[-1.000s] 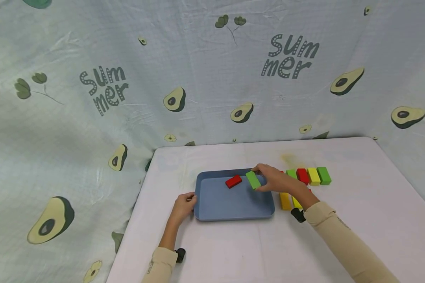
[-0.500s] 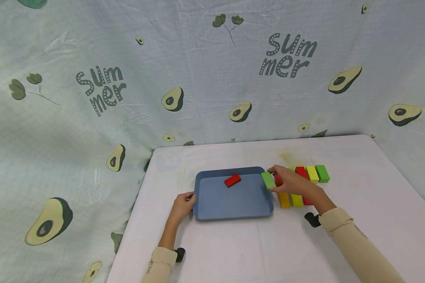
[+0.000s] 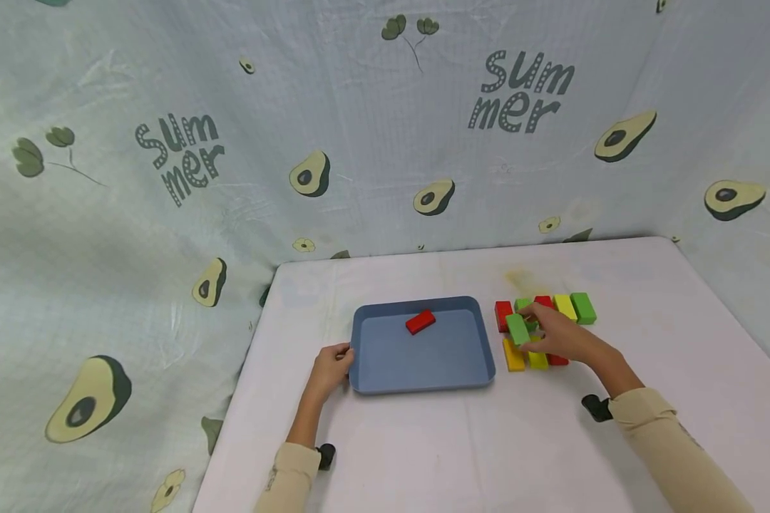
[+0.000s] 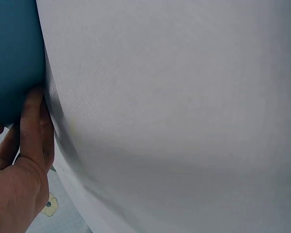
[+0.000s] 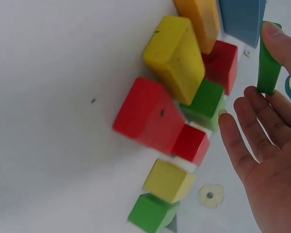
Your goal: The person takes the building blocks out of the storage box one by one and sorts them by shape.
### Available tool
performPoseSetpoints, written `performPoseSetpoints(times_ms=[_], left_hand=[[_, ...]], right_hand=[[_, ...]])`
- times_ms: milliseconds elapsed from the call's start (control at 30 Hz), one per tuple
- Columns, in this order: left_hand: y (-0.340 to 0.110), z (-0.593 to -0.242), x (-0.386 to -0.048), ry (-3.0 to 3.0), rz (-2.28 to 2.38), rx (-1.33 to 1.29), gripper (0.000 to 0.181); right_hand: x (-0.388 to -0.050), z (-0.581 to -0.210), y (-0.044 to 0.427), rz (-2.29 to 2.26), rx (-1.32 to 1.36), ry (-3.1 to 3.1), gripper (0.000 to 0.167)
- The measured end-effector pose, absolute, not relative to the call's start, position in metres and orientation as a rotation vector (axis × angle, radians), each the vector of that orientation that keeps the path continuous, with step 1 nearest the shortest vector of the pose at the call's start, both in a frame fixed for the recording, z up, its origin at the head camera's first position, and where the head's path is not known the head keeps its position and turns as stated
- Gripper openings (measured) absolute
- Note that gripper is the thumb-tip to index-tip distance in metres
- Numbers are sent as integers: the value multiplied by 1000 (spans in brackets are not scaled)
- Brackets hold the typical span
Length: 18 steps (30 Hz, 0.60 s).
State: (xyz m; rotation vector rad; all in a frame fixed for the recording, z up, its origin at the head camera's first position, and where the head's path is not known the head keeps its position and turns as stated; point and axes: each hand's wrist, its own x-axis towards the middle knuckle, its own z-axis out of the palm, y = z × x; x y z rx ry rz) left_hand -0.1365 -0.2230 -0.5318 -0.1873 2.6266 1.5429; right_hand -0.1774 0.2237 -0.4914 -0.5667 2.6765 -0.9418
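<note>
My right hand (image 3: pixel 567 336) pinches a green block (image 3: pixel 517 329) between thumb and fingers, above the group of blocks right of the tray. In the right wrist view the held green block (image 5: pixel 268 65) is seen edge-on, apart from the blocks on the table. My left hand (image 3: pixel 331 368) holds the left edge of a blue-grey tray (image 3: pixel 423 385). In the left wrist view its fingers (image 4: pixel 33 128) lie against the tray's wall (image 4: pixel 14 63), the thumb mostly cut off by the frame edge. Inside the tray lies one red block (image 3: pixel 420 322), towards the back.
Two rows of blocks stand right of the tray. The back row includes a red block (image 3: pixel 503 315), a yellow block (image 3: pixel 565 306) and a green block (image 3: pixel 583 308); the front row has an orange-yellow block (image 3: pixel 514 355). A white cloth (image 3: pixel 411 456) covers the table.
My right hand has carried the green block from over the tray rightwards to above the blocks. My left hand stays at the tray's edge, and the red block in the tray has not moved.
</note>
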Motion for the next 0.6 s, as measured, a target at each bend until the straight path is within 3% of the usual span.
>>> performPoseSetpoints(times_ms=[600], left_hand=[[-223, -529, -136, 2601, 1548, -188, 39]], right_hand=[[-164, -506, 289, -909, -300, 2702, 81]])
